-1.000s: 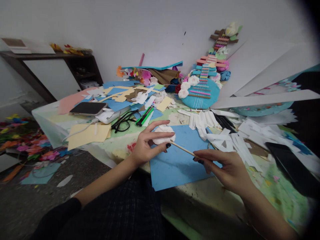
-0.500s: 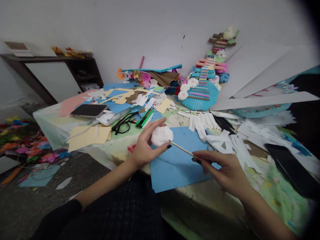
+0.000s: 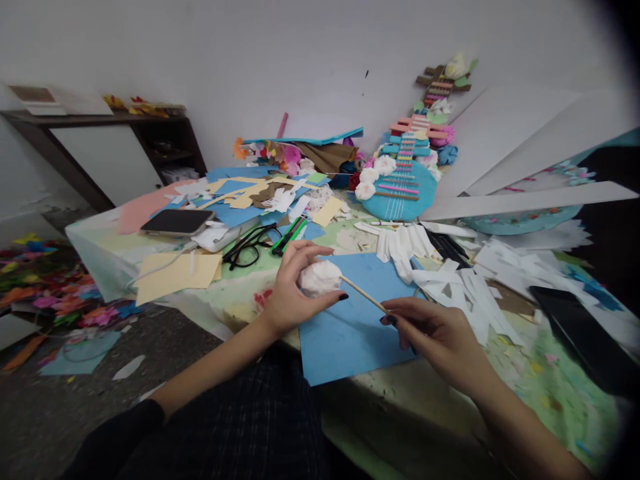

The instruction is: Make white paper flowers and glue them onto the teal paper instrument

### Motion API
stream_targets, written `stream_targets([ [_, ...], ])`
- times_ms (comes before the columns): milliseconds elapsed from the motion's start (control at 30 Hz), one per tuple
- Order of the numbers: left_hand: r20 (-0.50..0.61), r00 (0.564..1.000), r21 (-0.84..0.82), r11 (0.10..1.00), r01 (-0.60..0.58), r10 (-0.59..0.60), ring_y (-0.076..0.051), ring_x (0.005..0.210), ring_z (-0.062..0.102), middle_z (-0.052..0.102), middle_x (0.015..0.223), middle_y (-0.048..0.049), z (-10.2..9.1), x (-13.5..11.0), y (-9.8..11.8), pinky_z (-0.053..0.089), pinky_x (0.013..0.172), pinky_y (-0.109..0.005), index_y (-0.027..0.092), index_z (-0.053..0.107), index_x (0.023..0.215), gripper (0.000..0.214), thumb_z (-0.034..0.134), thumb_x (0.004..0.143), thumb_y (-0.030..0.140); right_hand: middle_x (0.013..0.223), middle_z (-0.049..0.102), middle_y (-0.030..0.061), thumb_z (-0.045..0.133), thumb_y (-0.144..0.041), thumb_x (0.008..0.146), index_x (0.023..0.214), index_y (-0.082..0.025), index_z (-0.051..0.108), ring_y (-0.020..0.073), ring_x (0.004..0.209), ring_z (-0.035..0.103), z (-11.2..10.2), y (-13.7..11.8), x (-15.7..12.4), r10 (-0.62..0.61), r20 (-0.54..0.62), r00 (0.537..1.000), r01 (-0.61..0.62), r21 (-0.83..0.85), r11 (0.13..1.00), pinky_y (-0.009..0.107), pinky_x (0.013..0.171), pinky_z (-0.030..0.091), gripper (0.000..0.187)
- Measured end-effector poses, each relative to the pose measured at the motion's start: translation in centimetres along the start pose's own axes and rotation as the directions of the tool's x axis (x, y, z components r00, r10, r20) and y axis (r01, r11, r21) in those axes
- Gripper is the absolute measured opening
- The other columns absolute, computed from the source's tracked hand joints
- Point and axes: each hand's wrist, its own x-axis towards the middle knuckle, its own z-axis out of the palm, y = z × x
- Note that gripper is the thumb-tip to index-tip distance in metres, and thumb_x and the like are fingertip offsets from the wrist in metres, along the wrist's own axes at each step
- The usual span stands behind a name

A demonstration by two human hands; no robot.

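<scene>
Nestling inside left grip (image 3: 289, 295), paper ball (image 3: 321, 276)

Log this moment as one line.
left hand: cupping white paper ball | right hand: pinching thin stick | stick tip: meets ball | below: blue paper sheet

The paper ball (image 3: 320, 277) is white and its stick (image 3: 365, 295) pale tan, over a plain blue sheet (image 3: 350, 337). The fingers (image 3: 327, 303) have black nails. At 11 o'clock are black glasses (image 3: 249, 243) and a green-and-black marker (image 3: 289, 237). At 1 o'clock is a teal paper guitar (image 3: 403, 190), striped pink. The surface (image 3: 543, 383) is mottled green and cream.
</scene>
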Motion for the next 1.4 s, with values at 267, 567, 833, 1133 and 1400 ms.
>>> stream_targets([
  [267,0.092,0.975,-0.343,0.913,0.221,-0.202,-0.024,0.097,0.059,0.06,0.113,-0.0103,0.1,-0.3,-0.2,0.049,0.082,-0.036,0.021,0.063,0.111,0.036,0.054,0.087,0.047,0.076,0.073,0.0078,0.056,-0.03,0.086,0.101,-0.015,0.068,0.0093,0.047,0.057,0.0,-0.2,0.2,0.004,0.058,0.998,-0.011,0.11,0.994,0.022,0.045,0.047,0.024],
  [567,0.1,0.97,-0.465,0.851,0.243,-0.223,-0.025,0.094,0.06,0.066,0.097,-0.0118,0.0,-0.4,-0.3,0.047,0.082,-0.038,0.018,0.075,0.086,0.065,0.022,0.095,0.054,0.078,0.074,0.0088,0.058,-0.032,0.086,0.102,-0.015,0.069,0.0091,0.048,0.057,0.2,-0.3,0.0,0.008,0.117,0.993,-0.03,0.193,0.981,0.021,0.045,0.048,0.025],
  [833,0.065,0.984,-0.445,0.877,0.179,-0.168,-0.024,0.081,0.061,0.068,0.08,-0.0108,-0.1,-0.2,0.4,0.045,0.081,-0.039,0.019,0.074,0.068,0.065,0.024,0.095,0.051,0.076,0.074,0.008,0.057,-0.03,0.087,0.099,-0.016,0.071,0.0087,0.045,0.056,0.1,-0.9,0.0,-0.046,0.146,0.988,0.023,0.16,0.987,0.021,0.044,0.049,0.023],
  [1133,-0.134,0.864,-0.597,0.735,0.32,-0.485,-0.017,0.062,0.058,0.064,0.07,-0.0073,0.0,0.1,0.3,0.044,0.057,-0.03,0.016,0.071,0.066,0.059,0.035,0.088,0.057,0.075,0.073,0.0075,0.06,-0.031,0.085,0.098,-0.017,0.069,0.0092,0.049,0.057,-0.3,-0.9,0.2,0.035,0.089,0.995,-0.051,0.19,0.98,0.019,0.045,0.05,0.021],
  [1400,-0.075,0.846,-0.688,0.641,0.34,-0.529,-0.015,0.054,0.059,0.066,0.067,-0.0048,1.0,0.4,1.1,0.044,0.049,-0.025,0.016,0.065,0.088,0.051,0.042,0.083,0.061,0.093,0.073,0.0085,0.05,-0.023,0.091,0.123,-0.021,0.057,0.009,0.057,0.062,1.3,-0.4,0.0,-0.039,0.079,0.996,0.015,0.276,0.961,0.021,0.052,0.052,0.032],
])
